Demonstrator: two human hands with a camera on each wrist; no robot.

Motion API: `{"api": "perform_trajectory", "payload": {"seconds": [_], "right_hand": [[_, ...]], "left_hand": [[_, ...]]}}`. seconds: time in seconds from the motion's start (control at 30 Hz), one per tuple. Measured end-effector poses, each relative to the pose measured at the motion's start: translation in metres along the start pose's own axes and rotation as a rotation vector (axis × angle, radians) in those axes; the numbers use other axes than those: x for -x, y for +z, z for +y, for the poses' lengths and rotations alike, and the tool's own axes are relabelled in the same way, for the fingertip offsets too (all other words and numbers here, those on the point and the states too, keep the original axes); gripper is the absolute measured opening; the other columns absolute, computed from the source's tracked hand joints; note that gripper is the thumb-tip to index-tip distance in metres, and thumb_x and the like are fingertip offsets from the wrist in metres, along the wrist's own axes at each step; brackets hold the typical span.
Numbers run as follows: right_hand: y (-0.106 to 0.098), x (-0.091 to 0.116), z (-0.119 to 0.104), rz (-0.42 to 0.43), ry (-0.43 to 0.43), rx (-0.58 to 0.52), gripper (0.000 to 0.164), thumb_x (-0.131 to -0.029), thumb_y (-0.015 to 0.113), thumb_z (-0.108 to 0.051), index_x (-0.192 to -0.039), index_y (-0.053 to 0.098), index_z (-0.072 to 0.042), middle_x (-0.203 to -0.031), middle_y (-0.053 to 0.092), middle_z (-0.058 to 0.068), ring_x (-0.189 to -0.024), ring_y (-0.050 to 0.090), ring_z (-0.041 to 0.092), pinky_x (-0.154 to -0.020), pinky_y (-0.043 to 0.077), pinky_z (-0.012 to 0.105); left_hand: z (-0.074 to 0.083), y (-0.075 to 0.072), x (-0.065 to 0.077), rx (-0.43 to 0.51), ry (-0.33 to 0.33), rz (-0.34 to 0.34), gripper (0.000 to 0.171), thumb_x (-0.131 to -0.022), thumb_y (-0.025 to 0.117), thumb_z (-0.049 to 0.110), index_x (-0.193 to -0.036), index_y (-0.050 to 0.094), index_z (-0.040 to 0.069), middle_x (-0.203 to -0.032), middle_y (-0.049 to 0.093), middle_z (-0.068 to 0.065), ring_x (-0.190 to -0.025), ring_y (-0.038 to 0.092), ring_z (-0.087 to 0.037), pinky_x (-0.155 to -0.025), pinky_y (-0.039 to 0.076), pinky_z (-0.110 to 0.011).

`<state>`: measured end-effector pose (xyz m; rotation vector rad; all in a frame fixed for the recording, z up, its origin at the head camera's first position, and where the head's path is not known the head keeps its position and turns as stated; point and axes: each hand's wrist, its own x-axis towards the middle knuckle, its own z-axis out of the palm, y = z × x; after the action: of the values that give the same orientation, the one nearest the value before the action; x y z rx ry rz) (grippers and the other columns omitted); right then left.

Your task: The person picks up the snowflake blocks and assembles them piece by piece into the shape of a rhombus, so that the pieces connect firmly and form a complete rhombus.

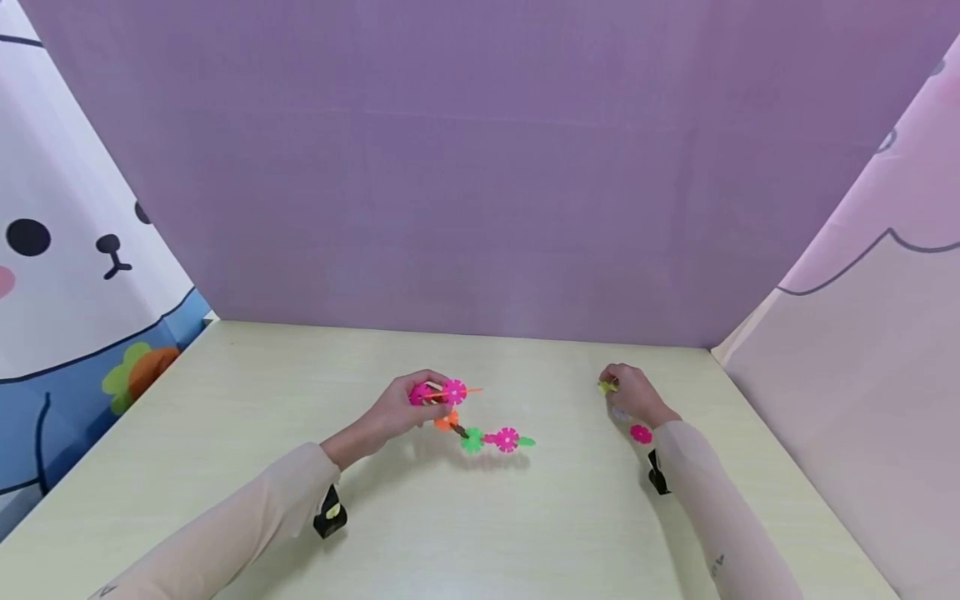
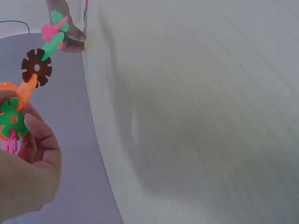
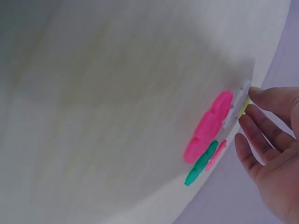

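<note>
My left hand [image 1: 405, 407] grips a chain of interlocking flower-shaped plastic discs, lifted over the table. Pink discs [image 1: 454, 392] show at its fingertips. The chain hangs to the right through an orange disc [image 1: 446, 422], a brown disc [image 2: 37, 67], a green disc [image 1: 472, 440] and another pink disc [image 1: 507, 440]. Further right and farther back, my right hand [image 1: 636, 393] pinches a yellow disc [image 3: 243, 108] between thumb and fingers, down at the tabletop. Right beside those fingertips lies a white disc [image 3: 237, 105].
Loose on the pale wooden table [image 1: 570, 533] near the right hand are a pink disc [image 3: 208, 127], a green disc [image 3: 201, 163] and a smaller-looking pink disc [image 3: 216, 156]. A purple panel [image 1: 480, 183] rises behind the table, with printed cloths on both sides.
</note>
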<state>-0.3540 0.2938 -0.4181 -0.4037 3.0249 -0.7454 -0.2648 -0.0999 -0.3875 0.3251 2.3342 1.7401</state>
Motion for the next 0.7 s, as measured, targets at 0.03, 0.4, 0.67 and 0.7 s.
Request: {"api": "perform_trajectory", "payload": {"seconds": [0.03, 0.4, 0.67, 0.7], "right_hand": [[0.0003, -0.0001, 0.0003, 0.004, 0.0, 0.001, 0.029, -0.077, 0.06, 0.008, -0.106, 0.058, 0.005, -0.103, 0.06, 0.019, -0.096, 0.055, 0.032, -0.085, 0.049, 0.044], [0.0008, 0.0019, 0.002, 0.085, -0.041, 0.01, 0.027, -0.075, 0.063, 0.007, -0.102, 0.061, 0.005, -0.101, 0.053, 0.019, -0.093, 0.054, 0.033, -0.081, 0.05, 0.043], [-0.005, 0.0035, 0.0013, 0.104, -0.06, -0.017, 0.029, -0.074, 0.051, 0.019, -0.095, 0.064, 0.004, -0.093, 0.062, 0.017, -0.081, 0.058, 0.025, -0.072, 0.052, 0.035], [-0.0056, 0.0031, 0.001, 0.105, -0.057, -0.025, 0.029, -0.073, 0.051, 0.019, -0.095, 0.064, 0.004, -0.092, 0.063, 0.016, -0.08, 0.058, 0.024, -0.072, 0.052, 0.034]], "left_hand": [[0.0001, -0.0001, 0.0, -0.001, -0.002, 0.002, 0.033, -0.08, 0.07, 0.017, -0.111, 0.059, 0.018, -0.089, 0.067, 0.0, -0.075, 0.053, -0.034, -0.058, 0.044, -0.03], [0.0019, -0.0001, 0.0009, 0.002, 0.016, 0.003, 0.038, -0.08, 0.071, 0.022, -0.115, 0.057, 0.019, -0.088, 0.068, -0.002, -0.076, 0.057, -0.028, -0.059, 0.045, -0.03], [0.003, -0.0008, 0.0022, 0.018, 0.045, 0.008, 0.035, -0.081, 0.07, 0.019, -0.113, 0.057, 0.024, -0.083, 0.068, -0.001, -0.075, 0.048, -0.041, -0.054, 0.042, -0.029], [0.0032, -0.0008, 0.0024, 0.018, 0.045, 0.008, 0.036, -0.081, 0.069, 0.018, -0.114, 0.057, 0.024, -0.083, 0.068, -0.001, -0.076, 0.048, -0.043, -0.055, 0.042, -0.029]]}}
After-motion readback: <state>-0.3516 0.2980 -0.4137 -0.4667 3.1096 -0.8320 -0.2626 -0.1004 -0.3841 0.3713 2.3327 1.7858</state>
